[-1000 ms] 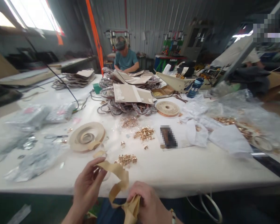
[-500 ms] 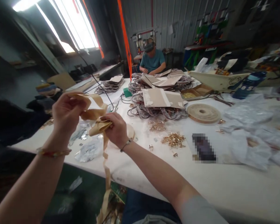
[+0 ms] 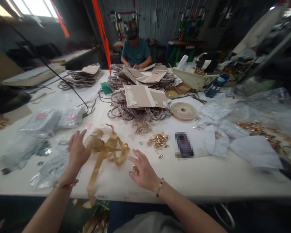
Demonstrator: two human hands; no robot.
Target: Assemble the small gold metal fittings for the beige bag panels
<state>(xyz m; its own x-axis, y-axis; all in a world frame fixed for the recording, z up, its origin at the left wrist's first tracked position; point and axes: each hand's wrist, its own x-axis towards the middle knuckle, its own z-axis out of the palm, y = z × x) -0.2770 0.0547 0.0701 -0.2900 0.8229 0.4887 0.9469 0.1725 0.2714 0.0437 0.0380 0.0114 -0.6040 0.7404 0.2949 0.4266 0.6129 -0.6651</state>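
Note:
A loose tangle of tan ribbon (image 3: 109,145) lies on the white table, one strand trailing over the front edge. Just left of it is my left hand (image 3: 79,150), fingers spread and holding nothing. On the other side my right hand (image 3: 143,168) is open with its fingers apart, next to a few small gold metal pieces (image 3: 135,169) that its fingers partly cover. A heap of similar gold fittings (image 3: 158,140) sits beyond my right hand.
Stacked flat brown pieces with cords (image 3: 145,97) stand mid-table, a tape roll (image 3: 183,111) beside them. A phone (image 3: 183,144), plastic bags (image 3: 42,121) and a bottle (image 3: 217,85) lie around. A person (image 3: 136,51) sits across the table.
Both hands have let go of the tan ribbon, which now lies on the table. They have moved apart and opened. The view has turned to the right.

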